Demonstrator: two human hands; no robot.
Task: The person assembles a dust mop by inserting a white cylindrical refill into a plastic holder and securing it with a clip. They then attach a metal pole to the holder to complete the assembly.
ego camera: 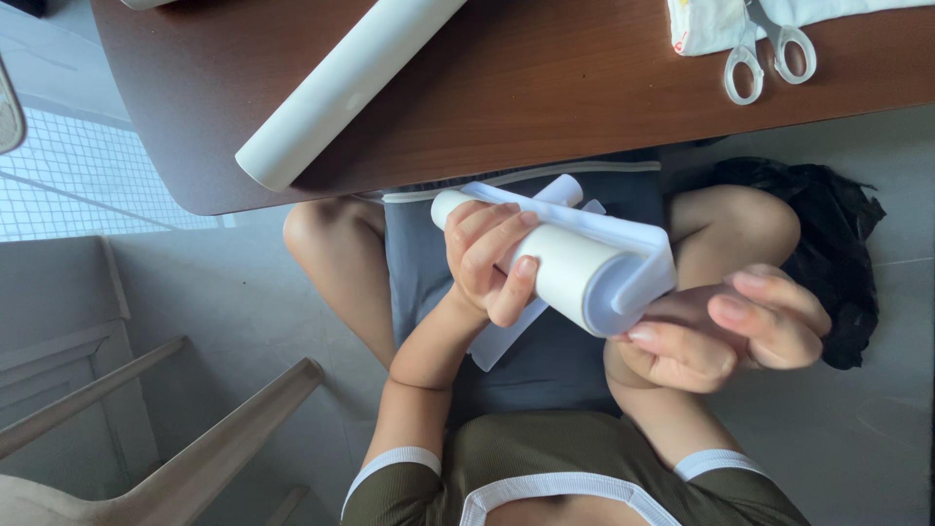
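Over my lap I hold a white lint roller, a thick white cylinder in a pale plastic frame. My left hand is wrapped around the cylinder near its far end, fingers curled over the top. At the roller's near end, my right hand is closed on the frame, and its handle is hidden inside my fingers. A flat white plastic piece sticks out under the roller, below my left hand.
A brown wooden table lies just beyond my knees. It holds a long white paper roll, white-handled scissors and a white cloth. A black bag lies on the floor to the right, a beige chair stands at lower left.
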